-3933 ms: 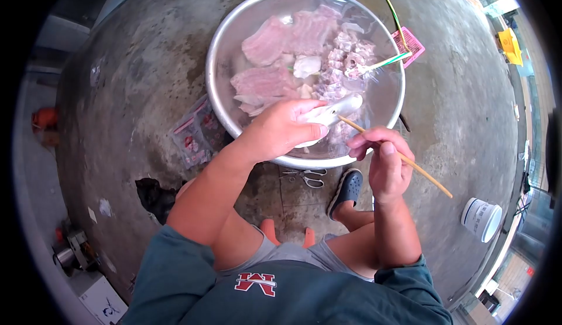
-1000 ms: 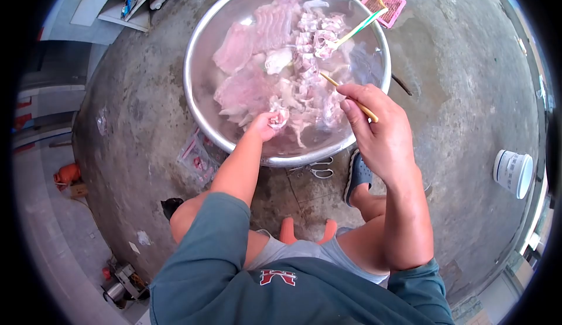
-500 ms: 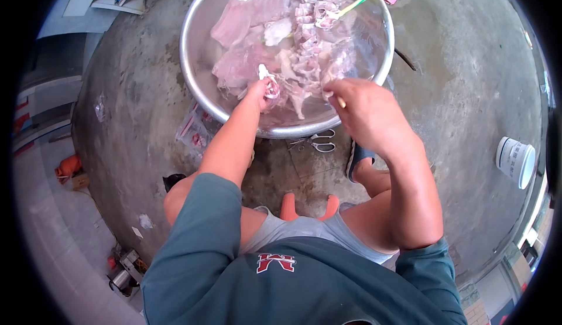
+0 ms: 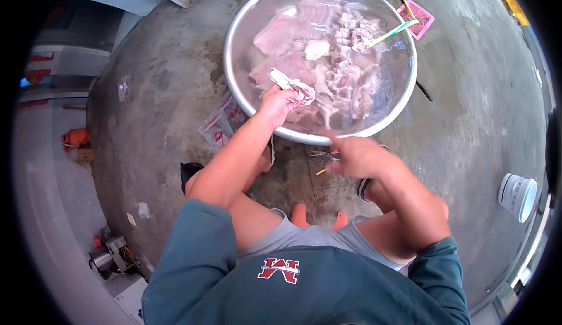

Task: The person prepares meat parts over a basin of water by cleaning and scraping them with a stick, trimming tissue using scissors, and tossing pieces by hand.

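Note:
My left hand (image 4: 276,107) is closed around a piece of raw meat (image 4: 302,94) with a pale, elongated end, above the near left part of a large metal basin (image 4: 232,61). Flat slabs of raw meat (image 4: 280,35) and knobbly, bony pieces (image 4: 345,79) lie in water inside the basin. Just outside the near rim, my right hand (image 4: 358,158) is curled and partly smeared by motion. A thin yellowish stick (image 4: 321,172) pokes out of it; the stick's other end is hidden. Scissors (image 4: 316,154) lie on the floor beneath, partly covered by the right hand.
A striped hose (image 4: 401,30) runs over the basin's right rim, past a pink basket (image 4: 422,19). Left of the basin lies a clear plastic bag (image 4: 219,127) with reddish contents. A white bucket (image 4: 517,197) rests far right on the concrete floor (image 4: 158,91).
My right hand has drawn back from over the basin to outside its near rim, keeping the stick. My left hand lifts the meat piece more into sight. The camera view has shifted.

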